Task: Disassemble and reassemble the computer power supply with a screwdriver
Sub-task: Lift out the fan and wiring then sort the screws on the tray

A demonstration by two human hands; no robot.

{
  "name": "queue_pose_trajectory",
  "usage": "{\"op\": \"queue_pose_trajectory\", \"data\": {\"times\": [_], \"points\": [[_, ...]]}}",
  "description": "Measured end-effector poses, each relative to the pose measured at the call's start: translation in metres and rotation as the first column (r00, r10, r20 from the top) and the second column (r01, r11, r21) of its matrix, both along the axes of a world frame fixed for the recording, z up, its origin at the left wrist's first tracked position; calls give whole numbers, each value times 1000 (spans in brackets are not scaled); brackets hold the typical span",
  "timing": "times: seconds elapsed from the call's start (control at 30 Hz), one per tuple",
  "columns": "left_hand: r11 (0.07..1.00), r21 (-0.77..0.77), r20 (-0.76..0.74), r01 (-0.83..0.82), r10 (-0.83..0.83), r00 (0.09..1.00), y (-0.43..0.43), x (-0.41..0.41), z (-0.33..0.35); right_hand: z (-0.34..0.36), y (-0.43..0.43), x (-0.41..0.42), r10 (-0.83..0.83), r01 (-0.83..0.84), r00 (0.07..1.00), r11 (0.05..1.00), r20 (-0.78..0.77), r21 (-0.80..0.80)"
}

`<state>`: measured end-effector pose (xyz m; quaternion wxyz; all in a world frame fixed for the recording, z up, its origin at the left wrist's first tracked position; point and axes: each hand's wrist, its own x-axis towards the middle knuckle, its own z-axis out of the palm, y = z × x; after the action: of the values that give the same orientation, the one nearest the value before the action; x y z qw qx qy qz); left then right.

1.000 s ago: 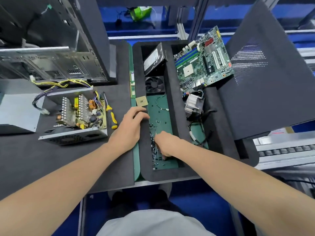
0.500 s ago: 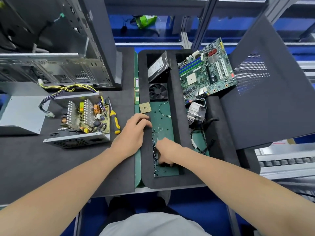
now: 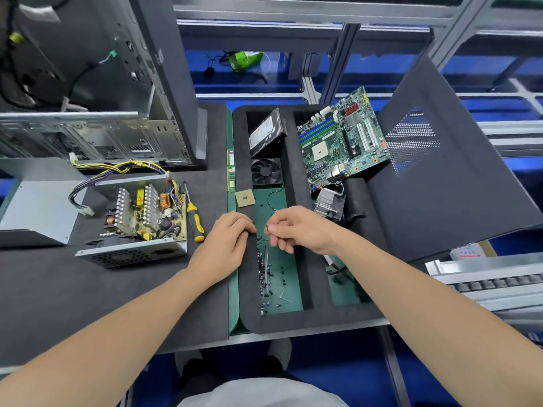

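Your bench (image 3: 73, 289) is covered in black foam matting. At its far left stands the open black-and-silver computer case (image 3: 102, 113). In front of it lies the bent grey sheet-metal cover (image 3: 38, 210), and just to its right the opened silver power supply (image 3: 141, 224), circuit board exposed. The yellow-and-black-handled screwdriver (image 3: 195, 218) lies just right of the supply, shaft pointing away from you. A green mat strip (image 3: 233, 295) shows beside the black foam compartment tray (image 3: 293, 321). 1 large black perforated side panel (image 3: 455, 171) sits tilted at far right.
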<state>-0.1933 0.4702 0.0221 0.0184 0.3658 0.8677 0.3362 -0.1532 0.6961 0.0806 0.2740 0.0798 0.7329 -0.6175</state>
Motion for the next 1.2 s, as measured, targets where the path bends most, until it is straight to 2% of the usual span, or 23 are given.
{"op": "queue_pose_trajectory", "data": {"times": [0.13,0.33,0.43,0.53,0.6,0.67,0.73,0.8,0.87,0.93,1.07,1.2], "points": [[1000,10,1,-1,1,1000,0,1,3,15,0,6,-103,68,990,949,-98,-309],[1000,4,1,3,-3,1000,0,2,5,23,-5,4,-157,88,978,908,-137,-410],[1000,-7,0,-3,3,1000,1,1,5,13,-4,2,-214,208,977,907,24,-365],[1000,-13,-8,-1,1,1000,1,1,5,-1,-8,-2,-216,268,944,943,249,-197],[1000,-18,-6,0,0,1000,1,1,4,-6,-12,-9,-311,351,915,928,257,-127],[1000,-22,7,-4,4,1000,1,1,4,-11,-17,-20,-500,526,846,838,184,-145],[1000,-25,15,-5,5,1000,1,0,3,-16,-23,-25,-600,615,787,781,144,-111],[1000,-26,19,-1,2,1000,0,0,2,-25,-28,-23,-532,531,836,846,134,46],[1000,-22,23,-2,3,1000,0,-1,1,-33,-29,-15,-365,328,921,915,133,236],[1000,-15,33,-5,6,999,-1,-3,1,-37,-28,-8,-166,106,980,902,110,419],[1000,-4,32,2,-1,999,0,-7,1,-43,-35,-2,164,-210,978,748,131,629],[1000,7,33,12,-12,999,0,-7,1,-45,-42,1,411,-429,885,535,219,728]]}}
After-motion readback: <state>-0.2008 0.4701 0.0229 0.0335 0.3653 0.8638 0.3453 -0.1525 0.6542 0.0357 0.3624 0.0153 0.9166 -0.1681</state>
